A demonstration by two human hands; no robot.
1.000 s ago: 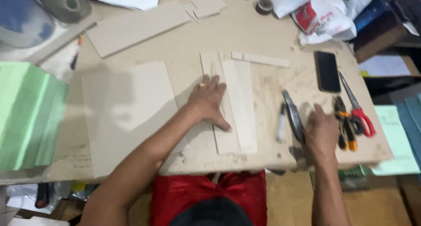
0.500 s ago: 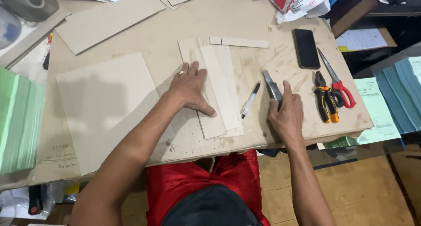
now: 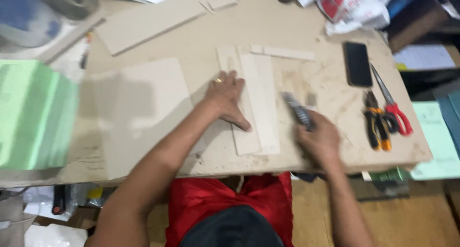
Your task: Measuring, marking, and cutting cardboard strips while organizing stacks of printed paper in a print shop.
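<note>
Board strips [image 3: 254, 98]: left hand [image 3: 225, 96] flat, pinning them; right hand [image 3: 318, 139] closed around knife [image 3: 297, 110]; press firmly, keep fingers clear of the blade.

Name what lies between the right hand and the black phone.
Only bare, scuffed tabletop separates the right hand from the black phone, seen in the head view.

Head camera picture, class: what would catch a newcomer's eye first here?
The left hand lies flat on pale board strips at the table's middle. The right hand holds a dark cutter beside them. Far left, a bright green stack stands out.
</note>
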